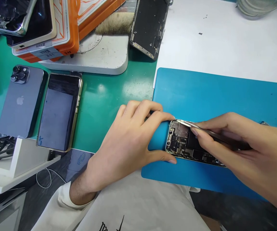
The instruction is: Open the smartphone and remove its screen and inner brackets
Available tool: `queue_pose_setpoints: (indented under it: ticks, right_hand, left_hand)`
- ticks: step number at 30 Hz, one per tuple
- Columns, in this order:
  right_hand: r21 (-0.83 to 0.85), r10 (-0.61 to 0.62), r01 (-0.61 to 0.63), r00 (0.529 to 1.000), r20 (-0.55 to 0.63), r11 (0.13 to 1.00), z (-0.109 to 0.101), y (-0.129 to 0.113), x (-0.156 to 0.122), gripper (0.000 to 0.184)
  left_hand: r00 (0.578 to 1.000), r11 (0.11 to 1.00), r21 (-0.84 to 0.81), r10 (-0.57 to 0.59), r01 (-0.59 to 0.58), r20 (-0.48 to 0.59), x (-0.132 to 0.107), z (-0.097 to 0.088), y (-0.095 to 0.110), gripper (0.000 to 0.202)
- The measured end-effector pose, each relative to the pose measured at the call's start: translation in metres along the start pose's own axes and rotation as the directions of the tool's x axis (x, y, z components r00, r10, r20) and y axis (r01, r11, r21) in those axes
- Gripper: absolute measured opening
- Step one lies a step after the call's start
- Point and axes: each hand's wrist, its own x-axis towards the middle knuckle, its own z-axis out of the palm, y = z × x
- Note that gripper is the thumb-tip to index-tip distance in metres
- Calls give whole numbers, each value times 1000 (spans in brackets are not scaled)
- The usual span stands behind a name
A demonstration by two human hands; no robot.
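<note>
An opened phone [180, 138] lies on the blue mat [215, 93], its circuit boards and dark battery showing. My left hand [133, 138] steadies its left end, forefinger at the top corner and thumb along the lower edge. In my right hand [239, 141] is a pair of metal tweezers [208, 131], pinched between thumb and fingers. The tweezers' tips reach the upper left edge of the phone's frame. My right hand covers the right part of the phone.
Left on the green mat [104, 106] lie a dark blue phone [20, 102] and a phone with a glossy screen [58, 112]. Behind stand orange boxes [68, 29], a brush [116, 23] on a white block [100, 61], and a removed screen [149, 25]. A glass jar [257, 7] stands far right.
</note>
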Motion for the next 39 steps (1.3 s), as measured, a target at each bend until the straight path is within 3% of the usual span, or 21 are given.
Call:
queue_pose_setpoints:
  ticks: [23,39]
  right_hand:
    - [10,30,-31,999,27,999,5,9,-5,43]
    - [79,78,-82,995,55,994,7,17,-12,37]
  left_hand:
    - [1000,1000,0,7,-7,-8,-1,-2,1,86]
    - [1000,1000,-5,15,-15,-14,0,0,1,84]
